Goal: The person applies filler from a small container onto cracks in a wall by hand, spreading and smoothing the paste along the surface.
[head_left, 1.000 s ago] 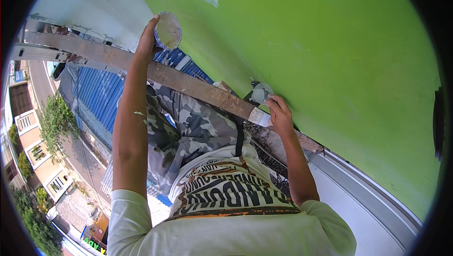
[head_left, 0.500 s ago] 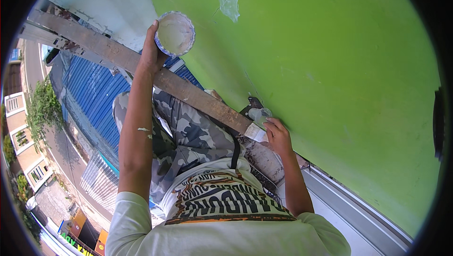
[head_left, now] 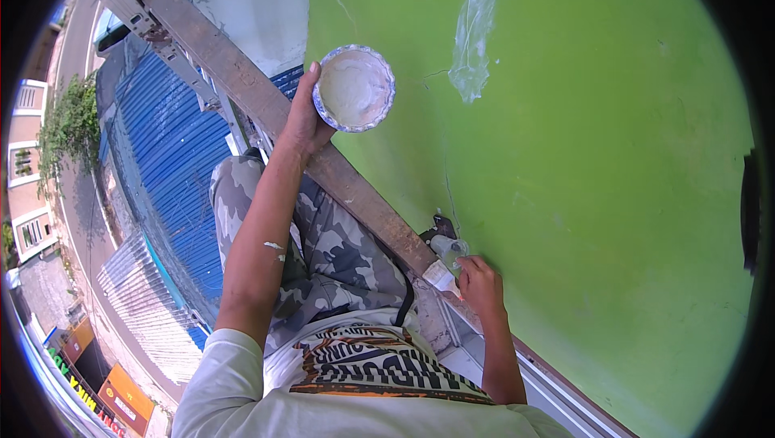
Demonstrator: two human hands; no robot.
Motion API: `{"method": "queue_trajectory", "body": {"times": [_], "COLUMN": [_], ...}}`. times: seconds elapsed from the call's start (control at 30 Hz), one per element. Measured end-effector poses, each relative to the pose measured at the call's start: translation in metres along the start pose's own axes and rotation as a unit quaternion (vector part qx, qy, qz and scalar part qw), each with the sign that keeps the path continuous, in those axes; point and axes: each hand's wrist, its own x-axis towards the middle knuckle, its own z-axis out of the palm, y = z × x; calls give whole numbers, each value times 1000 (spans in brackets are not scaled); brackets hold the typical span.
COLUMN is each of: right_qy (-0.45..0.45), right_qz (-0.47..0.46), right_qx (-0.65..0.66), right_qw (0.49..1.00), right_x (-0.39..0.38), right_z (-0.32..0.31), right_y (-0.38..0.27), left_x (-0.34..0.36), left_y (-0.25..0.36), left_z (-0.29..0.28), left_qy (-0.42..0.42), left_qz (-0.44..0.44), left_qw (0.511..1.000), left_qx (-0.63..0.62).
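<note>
My left hand [head_left: 305, 119] grips a round tub [head_left: 325, 107] from its left side, thumb at the rim. The tub has a white and blue smeared rim and holds whitish paste [head_left: 355, 87]. It is held up beside a green wall [head_left: 597, 163]. My right hand [head_left: 482, 286] is low by the wall, its fingers curled. Its fingertips are at a clear plastic cup [head_left: 449, 249]; whether they grip it or something else is hidden. Just left of that hand is a white-coated flat piece [head_left: 440, 275] at the end of a wooden plank [head_left: 363, 196].
A whitish smear [head_left: 471, 50] marks the wall above thin cracks [head_left: 449, 180]. The plank runs diagonally past my legs, alongside a metal ladder-like frame [head_left: 173, 58]. Far below on the left are blue corrugated roofing [head_left: 165, 131], a tree [head_left: 71, 119] and a street [head_left: 85, 188].
The whole view has shifted, so the wall smear and the tub appear farther right and lower. Both hands keep nearly the same hold and place relative to the plank.
</note>
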Motion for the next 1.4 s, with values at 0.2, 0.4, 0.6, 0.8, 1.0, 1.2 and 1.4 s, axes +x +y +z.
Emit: {"method": "queue_trajectory", "body": {"times": [0.2,0.4,0.6,0.8,1.0,1.2,1.4], "right_qy": [92,-29,-8,-106,-150,-88,-23], "right_qz": [-50,-88,-80,-79,44,65,63], "right_qx": [67,80,0,193,488,595,744], "right_qw": [992,993,997,972,859,797,664], "right_x": [85,190,238,235,224,220,220], "right_z": [-44,-58,-30,-22,-23,-18,-39], "right_y": [-95,-186,-193,-182,-180,-163,-150], "left_x": [-6,-10,-8,2,7,9,10], "left_y": [2,3,7,4,0,-1,-4], "left_z": [-4,-3,-2,-4,-5,-6,-2], "left_qy": [-5,-55,-120,-109,-108,-95,-91], "left_qz": [-23,-30,10,9,17,7,-7], "left_qw": [999,997,988,991,991,994,995], "left_qx": [31,34,98,74,81,55,49]}}
